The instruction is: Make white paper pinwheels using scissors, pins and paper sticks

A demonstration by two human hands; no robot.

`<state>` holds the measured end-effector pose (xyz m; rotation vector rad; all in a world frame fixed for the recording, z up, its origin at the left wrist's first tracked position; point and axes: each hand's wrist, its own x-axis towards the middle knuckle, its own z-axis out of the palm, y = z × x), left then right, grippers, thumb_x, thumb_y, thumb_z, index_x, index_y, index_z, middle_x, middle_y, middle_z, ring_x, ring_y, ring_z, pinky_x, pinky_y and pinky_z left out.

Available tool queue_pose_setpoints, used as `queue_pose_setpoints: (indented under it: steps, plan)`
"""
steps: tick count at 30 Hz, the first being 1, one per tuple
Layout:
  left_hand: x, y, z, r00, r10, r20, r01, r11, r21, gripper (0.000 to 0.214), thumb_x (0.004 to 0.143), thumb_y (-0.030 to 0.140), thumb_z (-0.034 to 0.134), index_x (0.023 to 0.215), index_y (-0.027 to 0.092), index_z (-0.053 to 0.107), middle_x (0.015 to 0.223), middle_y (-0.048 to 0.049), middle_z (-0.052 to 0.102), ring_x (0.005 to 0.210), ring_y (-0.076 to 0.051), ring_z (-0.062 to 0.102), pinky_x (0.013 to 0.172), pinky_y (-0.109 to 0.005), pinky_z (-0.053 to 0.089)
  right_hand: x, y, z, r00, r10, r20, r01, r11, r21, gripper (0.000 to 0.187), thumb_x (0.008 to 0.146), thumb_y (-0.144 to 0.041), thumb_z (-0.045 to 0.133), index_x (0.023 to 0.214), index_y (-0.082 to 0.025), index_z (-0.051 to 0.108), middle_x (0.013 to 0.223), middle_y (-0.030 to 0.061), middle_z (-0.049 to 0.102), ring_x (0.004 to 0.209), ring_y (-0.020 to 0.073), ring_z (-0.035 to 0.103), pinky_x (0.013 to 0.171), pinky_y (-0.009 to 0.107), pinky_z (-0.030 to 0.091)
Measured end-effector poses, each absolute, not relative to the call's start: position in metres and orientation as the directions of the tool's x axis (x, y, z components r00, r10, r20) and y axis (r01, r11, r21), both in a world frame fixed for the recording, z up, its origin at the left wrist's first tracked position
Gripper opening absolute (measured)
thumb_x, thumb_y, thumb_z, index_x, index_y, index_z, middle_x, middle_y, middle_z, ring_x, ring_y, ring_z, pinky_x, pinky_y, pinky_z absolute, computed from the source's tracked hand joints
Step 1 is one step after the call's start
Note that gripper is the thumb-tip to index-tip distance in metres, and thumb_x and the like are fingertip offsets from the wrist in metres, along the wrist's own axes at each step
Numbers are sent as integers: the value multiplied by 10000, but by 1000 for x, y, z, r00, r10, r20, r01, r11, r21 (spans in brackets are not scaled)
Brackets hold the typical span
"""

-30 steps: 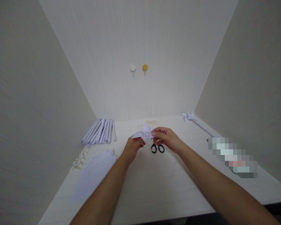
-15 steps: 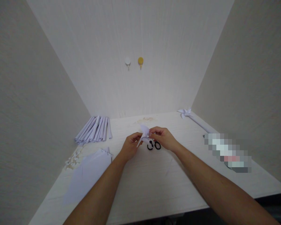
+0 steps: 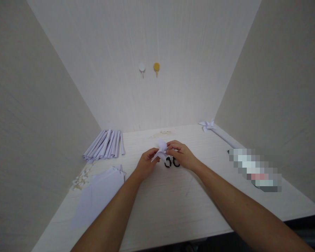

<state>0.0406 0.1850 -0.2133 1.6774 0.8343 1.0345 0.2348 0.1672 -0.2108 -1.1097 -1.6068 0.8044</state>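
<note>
A white paper pinwheel with curled blades is held up between my two hands, above the table. My left hand is closed on its left side, thumb and fingers pinching the paper. Close to the pinwheel's centre, the thumb and fingertips of my right hand pinch it; a small white tip shows there. Just below lies a pair of scissors with black handles, its blades hidden by the paper and my right hand.
Several rolled paper tubes lie at the back left. In front are small white pieces and a stack of white paper sheets. Another pinwheel on a paper stick is at the back right, behind a blurred-out item. Two hooks are on the wall.
The pinwheel has turned and tilted slightly in my fingers, its lower blade now pointing more to the left. Both hands stay almost in the same place.
</note>
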Motion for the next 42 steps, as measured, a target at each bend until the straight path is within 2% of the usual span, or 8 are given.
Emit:
queue_pose_setpoints:
  steps: [9, 16, 18, 22, 25, 28, 33, 42]
  plan:
    - [41, 183, -212, 426, 856, 292, 55, -347, 936, 155, 706, 336, 724, 742, 186, 698, 732, -27, 672, 701, -182, 585, 715, -299, 484, 232, 165, -208, -45, 939, 341, 255, 341, -905, 211, 790, -402, 737, 696, -219, 690, 1009, 78, 709, 910, 214, 650, 661, 296, 476]
    - [40, 179, -209, 412, 854, 317, 41, -365, 930, 173, 750, 349, 748, 751, 177, 721, 765, -37, 682, 798, -213, 624, 787, -321, 484, 229, 162, -204, -9, 948, 318, 208, 313, -927, 185, 718, -362, 787, 687, -210, 688, 941, 60, 681, 825, 193, 623, 632, 292, 465]
    - [39, 180, -210, 402, 857, 324, 36, -368, 929, 168, 746, 344, 750, 739, 179, 716, 743, -29, 668, 788, -211, 617, 779, -319, 480, 231, 162, -201, 20, 951, 309, 172, 301, -938, 185, 680, -329, 802, 778, -218, 690, 964, 49, 676, 829, 189, 619, 649, 293, 471]
    - [37, 182, -215, 352, 878, 323, 34, -357, 933, 146, 752, 303, 722, 680, 183, 679, 701, -8, 629, 723, -184, 575, 730, -300, 461, 238, 163, -196, 78, 961, 266, 53, 262, -964, 385, 676, -317, 764, 1029, -242, 629, 1016, 35, 673, 826, 176, 633, 691, 303, 503]
    - [36, 182, -221, 327, 895, 304, 37, -334, 942, 162, 785, 292, 686, 672, 177, 667, 690, -8, 617, 682, -168, 549, 678, -286, 442, 238, 161, -192, 37, 981, 190, -35, 191, -981, 420, 686, -347, 751, 1062, -238, 600, 990, 29, 691, 749, 169, 668, 643, 304, 522]
    - [36, 182, -223, 332, 897, 290, 26, -317, 948, 180, 813, 303, 674, 691, 172, 667, 676, -4, 604, 656, -158, 537, 655, -279, 436, 234, 158, -190, -61, 993, 100, -87, 95, -992, 379, 692, -354, 768, 1019, -218, 633, 814, 4, 697, 662, 174, 678, 569, 294, 530]
    - [36, 181, -220, 364, 875, 318, 8, -344, 939, 194, 794, 325, 721, 687, 173, 667, 696, 4, 605, 681, -157, 535, 683, -277, 435, 229, 156, -190, -154, 988, 11, -102, -5, -995, 281, 664, -392, 832, 719, -168, 672, 684, 26, 687, 595, 154, 647, 500, 261, 524]
    - [37, 181, -215, 379, 816, 437, -17, -466, 885, 145, 808, 314, 730, 734, 190, 721, 739, -11, 643, 738, -182, 591, 738, -298, 468, 230, 158, -191, -132, 991, 28, -130, 10, -991, 284, 656, -398, 862, 739, -171, 714, 659, 8, 682, 578, 127, 616, 500, 240, 523]
